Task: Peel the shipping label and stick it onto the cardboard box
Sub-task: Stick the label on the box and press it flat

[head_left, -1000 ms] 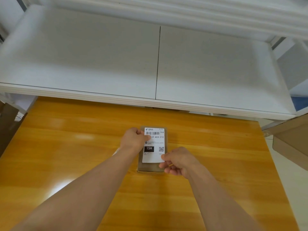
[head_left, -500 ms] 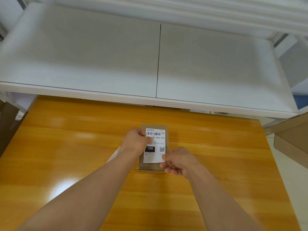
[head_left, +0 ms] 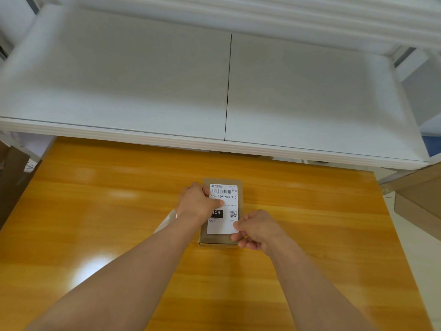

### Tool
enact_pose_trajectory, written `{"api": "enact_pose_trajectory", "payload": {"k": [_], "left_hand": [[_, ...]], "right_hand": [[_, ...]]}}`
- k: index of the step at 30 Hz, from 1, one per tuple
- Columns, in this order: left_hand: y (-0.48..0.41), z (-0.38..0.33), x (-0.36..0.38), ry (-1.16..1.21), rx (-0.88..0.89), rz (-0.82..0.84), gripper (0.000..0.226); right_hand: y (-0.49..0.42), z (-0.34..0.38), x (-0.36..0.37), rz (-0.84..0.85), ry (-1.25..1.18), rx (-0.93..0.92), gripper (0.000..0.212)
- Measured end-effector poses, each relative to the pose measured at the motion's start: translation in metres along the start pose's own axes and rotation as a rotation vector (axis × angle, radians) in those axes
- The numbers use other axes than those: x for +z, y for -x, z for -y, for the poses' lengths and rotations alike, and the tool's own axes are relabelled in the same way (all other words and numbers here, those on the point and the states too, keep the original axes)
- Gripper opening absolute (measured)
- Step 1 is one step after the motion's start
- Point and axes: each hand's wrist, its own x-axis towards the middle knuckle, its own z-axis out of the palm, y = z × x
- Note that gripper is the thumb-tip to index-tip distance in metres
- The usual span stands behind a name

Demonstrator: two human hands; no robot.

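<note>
A small brown cardboard box (head_left: 216, 238) lies flat on the orange wooden table (head_left: 95, 199), near its middle. The white shipping label (head_left: 224, 194), with a barcode, "15H-159-A03-210" and a QR code, lies on the box's top face. My left hand (head_left: 198, 204) is at the label's left edge, fingers curled there and the thumb pressing on the label's middle. My right hand (head_left: 257, 228) pinches the label's lower right corner, which looks slightly lifted off the box.
A white sheet, likely the label's backing paper (head_left: 167, 222), lies on the table and is partly hidden by my left forearm. A white shelf (head_left: 167, 91) overhangs the table's far edge. Large cardboard boxes (head_left: 420, 204) stand at the right, dark cardboard (head_left: 12, 175) at the left.
My left thumb has slid from the label's upper left corner down to its middle. My right hand keeps its pinch on the lower right corner. The box has not moved.
</note>
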Motion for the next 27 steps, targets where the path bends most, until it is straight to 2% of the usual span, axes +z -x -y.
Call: {"api": "enact_pose_trajectory", "payload": {"k": [16,27], "left_hand": [[0.0012,0.0031,0.0044,-0.086,0.044,-0.055,0.054],[0.0004,0.0043,0.0032,-0.097,-0.01,-0.048,0.066]], "right_hand": [[0.0017,0.0004,0.0005,-0.015,0.02,-0.017,0.003],[0.0053,-0.001,0.0008,0.002,0.09,-0.007,0.012]]}}
